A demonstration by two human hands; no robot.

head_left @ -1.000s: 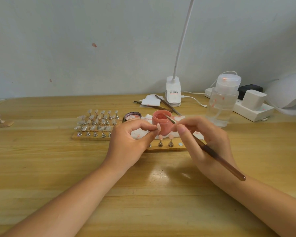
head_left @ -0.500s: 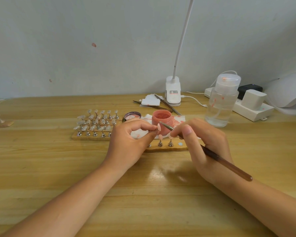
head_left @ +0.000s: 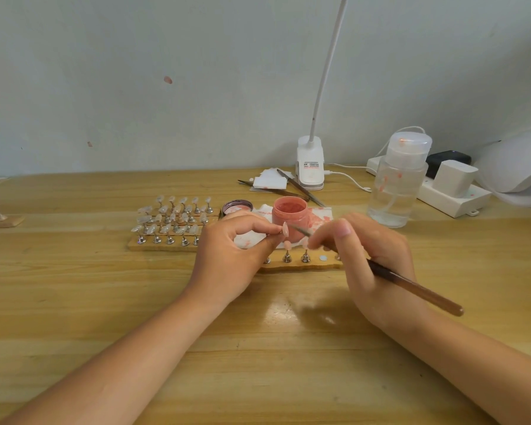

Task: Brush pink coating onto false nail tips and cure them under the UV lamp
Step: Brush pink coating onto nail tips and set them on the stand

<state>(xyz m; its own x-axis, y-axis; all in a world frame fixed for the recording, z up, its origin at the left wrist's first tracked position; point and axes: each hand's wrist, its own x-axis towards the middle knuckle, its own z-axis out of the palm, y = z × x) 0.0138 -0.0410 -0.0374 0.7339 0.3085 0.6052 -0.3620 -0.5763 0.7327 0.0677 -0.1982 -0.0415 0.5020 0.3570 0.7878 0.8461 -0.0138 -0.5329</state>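
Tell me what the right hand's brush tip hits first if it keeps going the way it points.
The brush in the right hand points left, so it would likely meet the nail tip pinched by the left hand.

This is a small home nail-art workplace: a wooden counter (head_left: 74, 302) against a plain wall, with a clip lamp (head_left: 310, 164), a UV lamp (head_left: 515, 167) and a power strip (head_left: 451, 197).

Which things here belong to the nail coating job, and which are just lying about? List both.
In use: nail tip pinched by left hand; brush in right hand; pink jar; stand with coated tips; rack of clear tips; UV lamp.

Lying about: clear bottle; tweezers; desk lamp; power strip.
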